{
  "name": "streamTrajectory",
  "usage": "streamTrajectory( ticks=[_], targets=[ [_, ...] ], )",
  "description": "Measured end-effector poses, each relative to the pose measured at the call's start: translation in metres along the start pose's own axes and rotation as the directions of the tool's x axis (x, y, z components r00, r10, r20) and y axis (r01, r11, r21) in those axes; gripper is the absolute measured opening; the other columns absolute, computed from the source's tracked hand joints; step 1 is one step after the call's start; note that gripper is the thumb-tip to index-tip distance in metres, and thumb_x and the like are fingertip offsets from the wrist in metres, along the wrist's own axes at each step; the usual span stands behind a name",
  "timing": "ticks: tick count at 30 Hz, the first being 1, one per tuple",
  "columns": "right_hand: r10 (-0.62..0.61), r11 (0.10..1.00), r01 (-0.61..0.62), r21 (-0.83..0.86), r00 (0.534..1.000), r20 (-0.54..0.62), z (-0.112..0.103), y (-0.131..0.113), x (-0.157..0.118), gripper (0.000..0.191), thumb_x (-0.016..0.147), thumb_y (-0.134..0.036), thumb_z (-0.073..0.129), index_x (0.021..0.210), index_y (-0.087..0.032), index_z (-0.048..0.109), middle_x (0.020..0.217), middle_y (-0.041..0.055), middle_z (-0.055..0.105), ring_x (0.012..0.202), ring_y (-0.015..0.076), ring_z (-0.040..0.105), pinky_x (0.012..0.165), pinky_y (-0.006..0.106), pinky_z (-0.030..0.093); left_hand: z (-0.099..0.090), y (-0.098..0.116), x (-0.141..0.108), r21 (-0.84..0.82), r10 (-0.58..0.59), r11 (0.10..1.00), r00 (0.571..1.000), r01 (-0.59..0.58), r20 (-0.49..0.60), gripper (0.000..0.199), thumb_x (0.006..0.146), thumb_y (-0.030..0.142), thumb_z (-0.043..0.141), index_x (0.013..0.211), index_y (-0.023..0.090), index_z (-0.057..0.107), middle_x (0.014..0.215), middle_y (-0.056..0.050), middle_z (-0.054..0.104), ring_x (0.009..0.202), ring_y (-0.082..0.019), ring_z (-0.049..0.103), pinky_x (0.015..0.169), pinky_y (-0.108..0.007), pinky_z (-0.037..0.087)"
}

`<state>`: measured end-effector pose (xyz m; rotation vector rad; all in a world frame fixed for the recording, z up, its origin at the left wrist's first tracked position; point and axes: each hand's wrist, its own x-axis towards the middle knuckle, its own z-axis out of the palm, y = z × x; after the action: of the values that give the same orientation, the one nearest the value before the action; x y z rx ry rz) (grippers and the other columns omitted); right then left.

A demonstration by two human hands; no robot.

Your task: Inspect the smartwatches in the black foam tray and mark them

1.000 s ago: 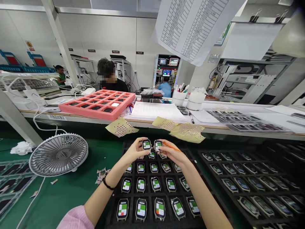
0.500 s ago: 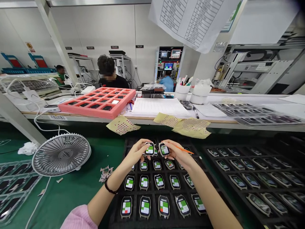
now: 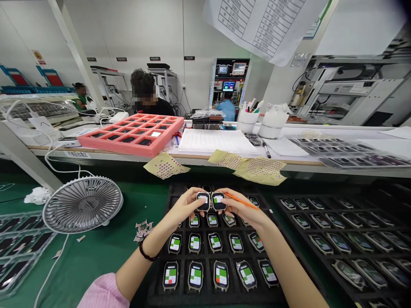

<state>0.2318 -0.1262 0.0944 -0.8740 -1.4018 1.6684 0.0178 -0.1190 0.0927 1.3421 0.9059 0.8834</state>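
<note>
Black smartwatches (image 3: 203, 201), long axes pointing forward

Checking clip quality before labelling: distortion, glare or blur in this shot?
Head view: strong wide-angle bowing, with the bench edge curving across the frame. Head view: white glare on the left-hand watch and right-hand watch, held by the left hand and right hand. Head view: far-right tray watches look dull and softer.
</note>
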Motion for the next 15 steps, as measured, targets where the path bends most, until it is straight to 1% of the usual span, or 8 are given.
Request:
streamTrajectory(
  ticks=[5,10,12,15],
  targets=[
    [0.006,1.0,-0.006,0.004,0.999,-0.034,0.0039,-0.0019,0.0005,0.03,0.078,-0.039,0.068,0.103,-0.022,0.062,0.083,0.002,0.061,0.07,0.0152,0.061,0.047,0.023,0.033,0.0,-0.0026,0.0006,0.005,0.015,1.0,1.0,-0.015,-0.001,0.047,0.07,0.048,0.071,0.103,0.018,0.054,0.087,-0.002,0.063,0.051,-0.007,0.058,0.031,-0.012,0.032],
    [0.006,1.0,-0.009,-0.019,0.994,-0.112,0.0073,-0.0026,0.0017,0.031,0.075,-0.039,0.07,0.099,-0.023,0.061,0.075,0.0,0.061,0.064,0.0137,0.059,0.045,0.022,0.03,0.0011,-0.0001,-0.0018,-0.002,-0.004,1.0,0.999,0.004,0.034,0.047,0.075,0.051,0.064,0.108,0.021,0.052,0.1,-0.005,0.063,0.06,-0.011,0.064,0.032,-0.012,0.034],
    [0.003,1.0,-0.006,-0.023,0.993,-0.121,0.0072,-0.0023,0.0016,0.031,0.075,-0.039,0.07,0.1,-0.023,0.061,0.075,-0.0001,0.062,0.062,0.0132,0.059,0.045,0.022,0.03,0.001,0.0004,-0.0024,-0.006,0.0,1.0,0.999,0.001,0.039,0.047,0.075,0.051,0.064,0.109,0.021,0.052,0.103,-0.006,0.063,0.062,-0.011,0.064,0.032,-0.012,0.034],
    [-0.007,1.0,0.005,-0.021,0.993,-0.118,0.0064,-0.0022,0.0009,0.03,0.077,-0.04,0.067,0.101,-0.022,0.062,0.076,0.0011,0.063,0.063,0.0134,0.059,0.045,0.022,0.031,0.0009,0.0009,-0.003,0.001,0.0,1.0,0.999,0.0,0.04,0.046,0.075,0.051,0.064,0.109,0.021,0.052,0.102,-0.005,0.063,0.061,-0.011,0.064,0.032,-0.013,0.034]
  ],
)
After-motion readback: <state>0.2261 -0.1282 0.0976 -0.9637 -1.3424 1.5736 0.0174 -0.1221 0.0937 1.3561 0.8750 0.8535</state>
